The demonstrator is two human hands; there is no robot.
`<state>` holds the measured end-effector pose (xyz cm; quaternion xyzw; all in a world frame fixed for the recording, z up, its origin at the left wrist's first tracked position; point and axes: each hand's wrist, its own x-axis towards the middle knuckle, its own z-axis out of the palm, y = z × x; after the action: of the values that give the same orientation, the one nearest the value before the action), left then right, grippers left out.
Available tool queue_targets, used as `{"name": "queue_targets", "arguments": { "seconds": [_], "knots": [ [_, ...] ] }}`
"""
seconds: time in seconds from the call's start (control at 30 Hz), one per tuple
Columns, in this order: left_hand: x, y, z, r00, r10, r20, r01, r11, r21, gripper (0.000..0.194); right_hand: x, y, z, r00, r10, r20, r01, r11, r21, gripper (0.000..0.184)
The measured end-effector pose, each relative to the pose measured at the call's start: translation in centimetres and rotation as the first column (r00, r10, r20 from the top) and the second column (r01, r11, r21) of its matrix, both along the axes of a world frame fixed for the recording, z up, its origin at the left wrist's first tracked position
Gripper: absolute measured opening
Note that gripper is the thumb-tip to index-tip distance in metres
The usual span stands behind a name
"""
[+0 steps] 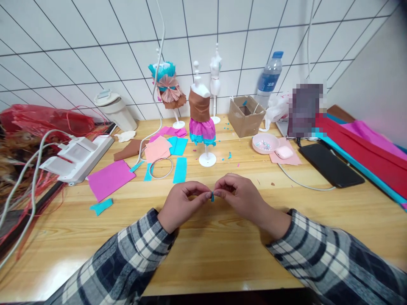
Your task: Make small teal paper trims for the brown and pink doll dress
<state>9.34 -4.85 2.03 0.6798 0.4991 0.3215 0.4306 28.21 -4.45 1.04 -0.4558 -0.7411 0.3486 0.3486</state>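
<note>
Between my two hands is a small strip of blue crepe paper (213,197), pinched at its top by both sets of fingertips. My left hand (187,201) closes thumb and forefinger on it from the left. From the right, my right hand (240,197) does the same, the fingertips of both hands nearly touching. Just beyond them stands a small dress form (199,110) in a brown top and a pink skirt with a blue hem. To the left lie blue paper pieces (179,170), a peach paper piece (158,149) and a magenta sheet (111,180).
A power strip (85,159) with cables lies at left, near a lidded cup (116,111). Behind are a decorated dress form (170,89) and a bare one (215,76). A cardboard box (246,120), bead dish (265,144), water bottle (270,76) and black phone (332,165) stand or lie right.
</note>
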Motion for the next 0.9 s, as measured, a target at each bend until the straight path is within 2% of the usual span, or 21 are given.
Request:
{"name": "queue_targets", "arguments": {
  "seconds": [0.17, 0.4, 0.6, 0.7, 0.9],
  "knots": [
    [-0.22, 0.00, 0.27, 0.997, -0.074, -0.004, 0.074, 0.997, 0.007, 0.016, -0.01, -0.15, 0.14, 0.995, 0.094, -0.033, -0.093, 0.995, 0.030, 0.010],
    [-0.21, -0.25, 0.37, 0.991, -0.130, -0.003, 0.130, 0.991, 0.002, 0.015, -0.21, -0.24, 0.12, 0.988, 0.132, -0.076, -0.131, 0.991, 0.009, 0.011],
    [0.06, -0.40, -0.01, 0.993, -0.094, 0.078, 0.096, 0.995, -0.017, 0.013, -0.26, -0.18, 0.09, 0.990, 0.096, -0.099, -0.098, 0.995, -0.016, 0.010],
    [0.15, -0.40, -0.10, 0.989, -0.071, 0.128, 0.077, 0.996, -0.038, 0.019, -0.19, -0.11, 0.14, 0.990, 0.107, -0.090, -0.110, 0.994, -0.022, 0.010],
    [0.21, -0.42, 0.14, 0.998, -0.040, 0.043, 0.039, 0.999, 0.034, 0.010, -0.37, -0.21, 0.01, 0.989, 0.114, -0.094, -0.118, 0.992, -0.041, 0.010]
  ]
}}
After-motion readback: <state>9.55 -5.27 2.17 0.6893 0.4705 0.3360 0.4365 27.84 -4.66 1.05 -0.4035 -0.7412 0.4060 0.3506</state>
